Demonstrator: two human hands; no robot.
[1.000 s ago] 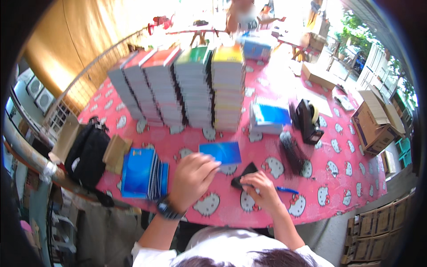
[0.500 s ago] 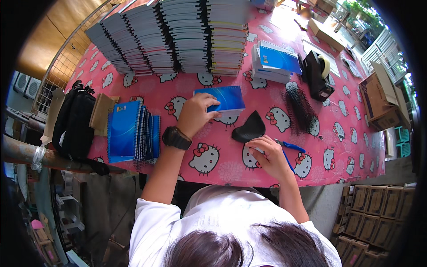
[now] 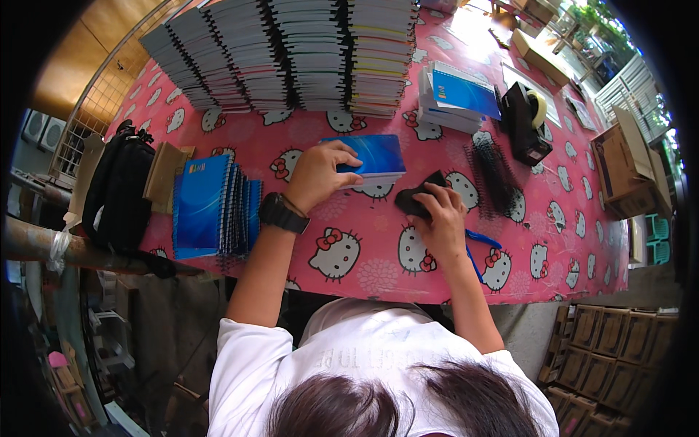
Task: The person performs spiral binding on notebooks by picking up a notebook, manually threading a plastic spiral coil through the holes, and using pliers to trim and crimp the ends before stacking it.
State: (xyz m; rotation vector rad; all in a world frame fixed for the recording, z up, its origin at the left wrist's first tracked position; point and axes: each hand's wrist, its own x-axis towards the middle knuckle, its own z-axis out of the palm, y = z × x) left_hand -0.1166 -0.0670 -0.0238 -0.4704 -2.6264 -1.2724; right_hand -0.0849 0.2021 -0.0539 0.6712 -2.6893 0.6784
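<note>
My left hand (image 3: 320, 175), with a black watch on its wrist, grips the left end of a blue-covered notepad (image 3: 382, 155). Its fingers rest on the cover and the thumb is at the near edge. No binding coil shows on this pad. To its right, my right hand (image 3: 443, 218) has its fingers closed over a small black curved piece (image 3: 411, 201) on the table; I cannot tell its kind. Blue-handled pliers (image 3: 482, 239) lie just right of that hand, partly hidden by it.
Coil-bound blue notebooks (image 3: 204, 207) stand at the left beside a black bag (image 3: 116, 193). Tall stacks of bound books (image 3: 313, 65) rise at the back. Loose black coils (image 3: 494, 175), a tape dispenser (image 3: 526, 131) and more blue notebooks (image 3: 462, 95) lie rightward on the pink tablecloth (image 3: 364, 280).
My right hand has moved up and taken hold of the black piece, which has shifted slightly. My left hand stays on the blue-covered notepad.
</note>
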